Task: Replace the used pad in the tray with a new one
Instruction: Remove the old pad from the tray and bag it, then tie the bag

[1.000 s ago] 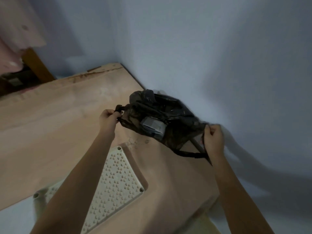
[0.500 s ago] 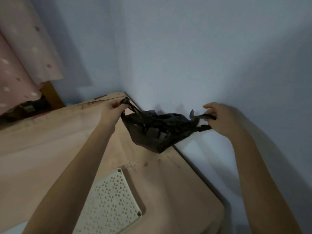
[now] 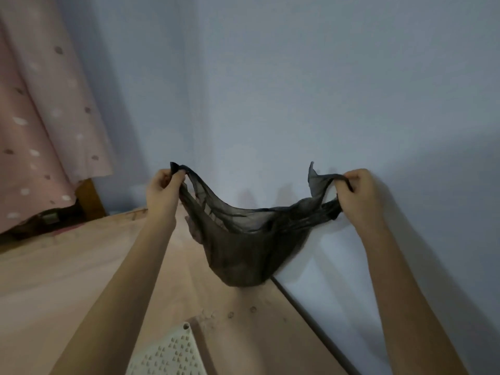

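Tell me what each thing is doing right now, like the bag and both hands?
Black bag: held up off the wooden surface, stretched between both hands, sagging in the middle with something inside.
Left hand: fingers pinching one bag handle.
Right hand: fingers pinching the other bag handle.
White tray grid: lying flat on the wooden surface, untouched.
Pink dotted curtain: hanging down.

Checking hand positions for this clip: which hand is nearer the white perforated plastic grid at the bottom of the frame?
Left. The left hand is above the grid, slightly left; the right hand is farther off, up and right.
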Demonstrator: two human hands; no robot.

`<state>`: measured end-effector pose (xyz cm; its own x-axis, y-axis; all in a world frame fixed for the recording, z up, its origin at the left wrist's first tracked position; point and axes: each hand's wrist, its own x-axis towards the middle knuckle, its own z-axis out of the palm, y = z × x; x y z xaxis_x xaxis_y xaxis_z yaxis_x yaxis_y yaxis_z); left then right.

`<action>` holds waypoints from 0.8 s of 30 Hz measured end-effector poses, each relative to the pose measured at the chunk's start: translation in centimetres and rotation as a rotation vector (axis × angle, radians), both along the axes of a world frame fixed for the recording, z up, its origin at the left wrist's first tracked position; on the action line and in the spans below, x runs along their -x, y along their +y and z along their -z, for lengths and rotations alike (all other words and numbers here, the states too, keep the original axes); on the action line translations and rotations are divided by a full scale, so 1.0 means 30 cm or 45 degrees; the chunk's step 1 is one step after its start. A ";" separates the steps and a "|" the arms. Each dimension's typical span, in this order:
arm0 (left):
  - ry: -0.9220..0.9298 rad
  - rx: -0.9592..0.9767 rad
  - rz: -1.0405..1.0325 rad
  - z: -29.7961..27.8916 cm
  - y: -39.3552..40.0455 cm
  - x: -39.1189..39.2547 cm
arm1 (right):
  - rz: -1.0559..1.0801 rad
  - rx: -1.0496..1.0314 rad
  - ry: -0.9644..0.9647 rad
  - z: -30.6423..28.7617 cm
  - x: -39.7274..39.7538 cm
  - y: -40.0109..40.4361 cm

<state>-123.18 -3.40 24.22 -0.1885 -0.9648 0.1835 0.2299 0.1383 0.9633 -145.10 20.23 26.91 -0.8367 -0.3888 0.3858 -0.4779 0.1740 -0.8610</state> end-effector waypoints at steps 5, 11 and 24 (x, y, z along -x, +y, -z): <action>0.030 -0.100 0.058 -0.009 -0.019 -0.028 | -0.210 -0.090 -0.100 -0.013 0.001 0.000; 0.058 -0.194 0.083 0.007 -0.018 -0.058 | -0.268 -0.212 0.093 -0.036 -0.009 0.002; 0.328 -0.348 0.089 0.011 -0.044 -0.061 | -0.510 0.528 -0.754 -0.028 0.040 -0.092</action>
<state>-121.35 -4.71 23.89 -0.2370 -0.9711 -0.0288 0.4689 -0.1403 0.8720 -146.29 17.48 27.74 -0.7746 -0.6241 0.1022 0.1170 -0.3003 -0.9467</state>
